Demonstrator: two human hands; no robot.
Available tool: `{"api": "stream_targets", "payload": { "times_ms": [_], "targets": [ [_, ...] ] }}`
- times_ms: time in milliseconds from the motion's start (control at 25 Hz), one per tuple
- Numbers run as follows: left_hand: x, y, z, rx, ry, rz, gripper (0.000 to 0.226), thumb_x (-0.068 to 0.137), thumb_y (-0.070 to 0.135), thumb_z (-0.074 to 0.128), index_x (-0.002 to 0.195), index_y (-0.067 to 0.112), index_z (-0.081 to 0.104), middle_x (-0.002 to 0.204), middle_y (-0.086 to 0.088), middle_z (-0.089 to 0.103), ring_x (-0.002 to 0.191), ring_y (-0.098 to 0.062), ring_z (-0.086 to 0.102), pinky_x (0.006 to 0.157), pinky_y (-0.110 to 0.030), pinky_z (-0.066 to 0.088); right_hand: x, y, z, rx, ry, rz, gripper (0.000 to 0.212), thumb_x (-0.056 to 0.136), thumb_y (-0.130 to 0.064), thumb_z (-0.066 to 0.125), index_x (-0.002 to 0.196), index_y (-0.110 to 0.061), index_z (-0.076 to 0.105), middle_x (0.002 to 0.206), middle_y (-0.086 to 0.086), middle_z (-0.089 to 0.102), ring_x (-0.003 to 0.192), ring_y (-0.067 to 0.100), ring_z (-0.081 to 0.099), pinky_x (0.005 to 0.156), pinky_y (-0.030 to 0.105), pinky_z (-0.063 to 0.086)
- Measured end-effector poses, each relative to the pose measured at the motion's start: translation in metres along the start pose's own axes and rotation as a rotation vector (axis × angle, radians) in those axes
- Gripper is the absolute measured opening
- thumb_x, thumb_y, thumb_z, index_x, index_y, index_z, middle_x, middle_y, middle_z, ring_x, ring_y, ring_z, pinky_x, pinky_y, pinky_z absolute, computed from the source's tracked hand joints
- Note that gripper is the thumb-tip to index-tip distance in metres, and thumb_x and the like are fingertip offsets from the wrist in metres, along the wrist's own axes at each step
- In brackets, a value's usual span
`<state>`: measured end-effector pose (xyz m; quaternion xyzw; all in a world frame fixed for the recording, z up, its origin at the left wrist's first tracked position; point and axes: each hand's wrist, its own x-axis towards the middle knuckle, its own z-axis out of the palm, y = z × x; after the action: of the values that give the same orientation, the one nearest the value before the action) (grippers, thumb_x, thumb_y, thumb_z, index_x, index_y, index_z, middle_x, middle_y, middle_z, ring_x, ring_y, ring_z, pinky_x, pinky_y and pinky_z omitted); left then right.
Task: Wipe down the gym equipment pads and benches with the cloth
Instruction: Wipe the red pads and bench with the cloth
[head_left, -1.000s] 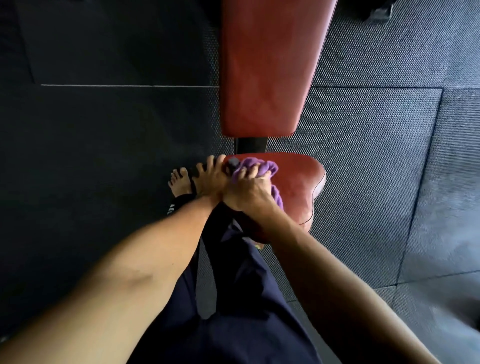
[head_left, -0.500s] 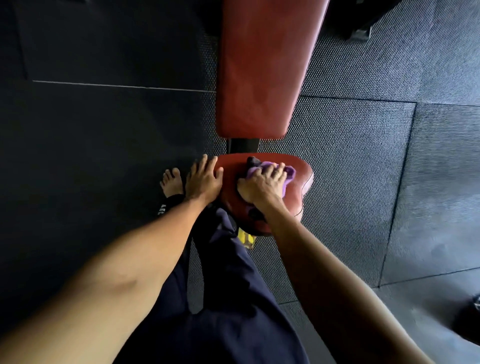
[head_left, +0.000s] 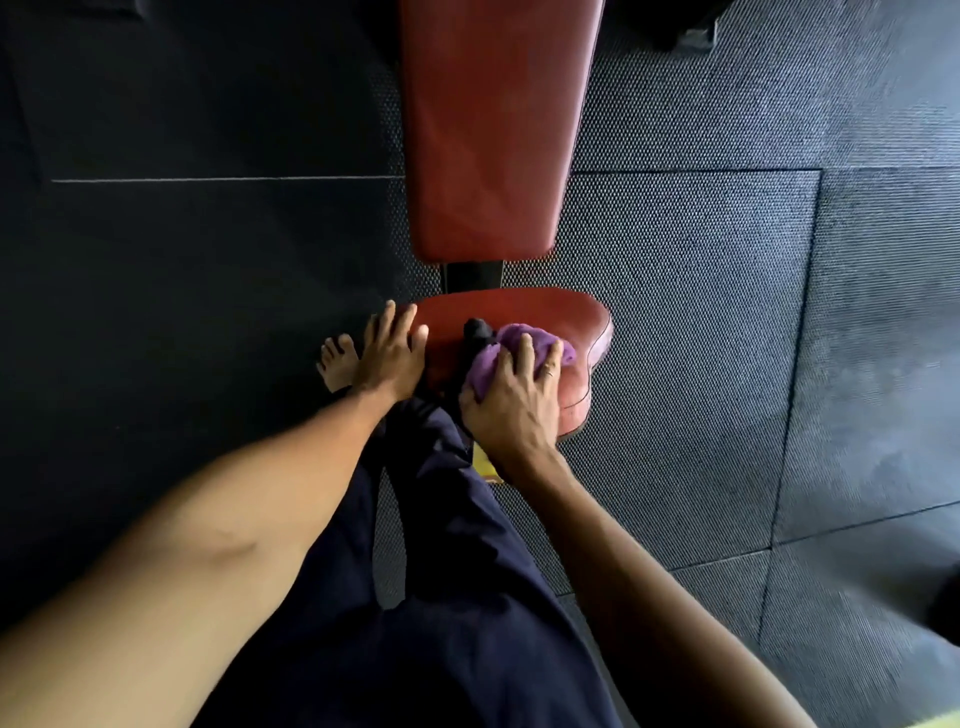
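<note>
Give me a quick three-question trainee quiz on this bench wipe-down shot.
1. True or false: the purple cloth sits on the seat pad, not the long back pad.
2. Which hand grips the cloth? A. left B. right C. both
3. Fill in: the left hand, fingers straight, rests on the ____ pad's edge.
Key: 1 true; 2 B, the right hand; 3 seat.

No legible text, label, brand, number or sign anywhere in view. Yellow patch (head_left: 485, 467) under the red seat pad (head_left: 519, 314), centre of the frame, too blurred to read.
</note>
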<state>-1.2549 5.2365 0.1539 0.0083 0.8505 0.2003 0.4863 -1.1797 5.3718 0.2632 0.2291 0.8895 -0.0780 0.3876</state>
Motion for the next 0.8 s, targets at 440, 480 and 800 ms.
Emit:
{"api": "stream_targets", "payload": {
  "times_ms": [440, 480, 800],
  "targets": [
    [0.003, -0.032, -0.006, -0.080, 0.021, 0.006, 0.053, 0.108, 0.049, 0.021, 0.159, 0.038, 0.022, 0.169, 0.003, 0.014, 0.152, -0.027, 0.024, 0.122, -0.046, 0.010, 0.008, -0.020, 0.009, -0.101, -0.098, -0.174, 0.106, 0.085, -0.059, 0.062, 0.164, -0.018, 0.005, 0.171, 0.012, -0.007, 0.151, 0.053, -0.009, 0.126, 0.055, 0.001],
    [0.006, -0.038, 0.000, -0.068, 0.053, -0.020, 0.053, 0.106, 0.055, 0.019, 0.158, 0.042, 0.022, 0.168, 0.006, 0.020, 0.149, -0.030, 0.027, 0.121, -0.049, 0.012, 0.009, -0.020, 0.009, -0.100, -0.099, -0.175, 0.104, 0.086, -0.055, 0.062, 0.164, -0.017, 0.005, 0.171, 0.013, -0.007, 0.151, 0.054, -0.009, 0.126, 0.056, 0.002],
    [0.057, -0.112, 0.046, -0.199, 0.088, -0.293, 0.069, 0.090, 0.064, 0.015, 0.139, 0.027, 0.047, 0.142, -0.015, 0.053, 0.135, -0.039, 0.045, 0.111, -0.058, 0.035, 0.049, -0.088, 0.045, -0.129, -0.108, -0.347, 0.089, 0.092, -0.023, 0.058, 0.163, -0.012, 0.005, 0.170, 0.016, -0.005, 0.150, 0.053, -0.015, 0.125, 0.058, -0.005]
  ]
}}
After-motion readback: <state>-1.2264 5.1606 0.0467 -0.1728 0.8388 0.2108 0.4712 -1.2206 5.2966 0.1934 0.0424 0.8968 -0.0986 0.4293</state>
